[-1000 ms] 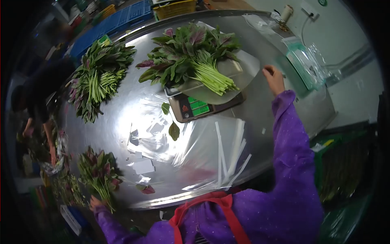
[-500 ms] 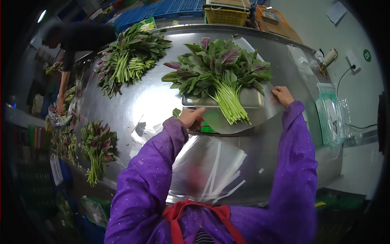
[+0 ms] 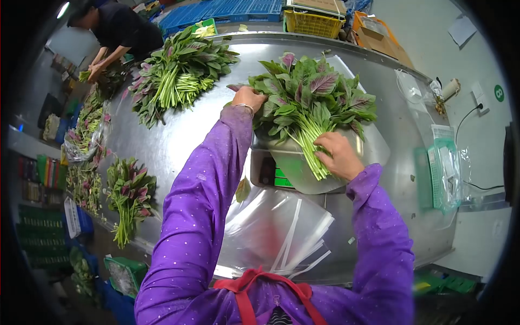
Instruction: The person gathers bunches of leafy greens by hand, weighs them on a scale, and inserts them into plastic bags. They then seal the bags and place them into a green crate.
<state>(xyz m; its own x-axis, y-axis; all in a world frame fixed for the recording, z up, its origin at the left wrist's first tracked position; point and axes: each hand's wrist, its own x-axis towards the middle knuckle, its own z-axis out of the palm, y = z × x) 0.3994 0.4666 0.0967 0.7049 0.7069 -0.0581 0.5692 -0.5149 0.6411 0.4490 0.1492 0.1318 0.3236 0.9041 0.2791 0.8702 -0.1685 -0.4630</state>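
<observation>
A large bunch of amaranth (image 3: 311, 103), green and purple leaves with pale green stems, lies on a clear plastic sheet over a metal-topped scale (image 3: 262, 142). The scale's green display (image 3: 282, 180) is lit below the stems. At the bunch's left edge, my left hand (image 3: 249, 99) is closed around leaves, its fingertips partly hidden. My right hand (image 3: 340, 154) has its fingers curled against the right side of the stems. Just in front of the scale is a stack of clear plastic bags (image 3: 276, 230), with a loose leaf (image 3: 243, 190) at its upper left.
More amaranth bunches (image 3: 181, 81) are piled at the back left, and a smaller bunch (image 3: 129, 195) lies at the left edge. A co-worker (image 3: 116, 32) handles greens at the far left. A green basket (image 3: 441, 168) with plastic stands at the right.
My left hand has moved up from the scale's front to the leaves. My right hand has left the sheet's right side and come onto the stems. The co-worker has straightened, hands lifted.
</observation>
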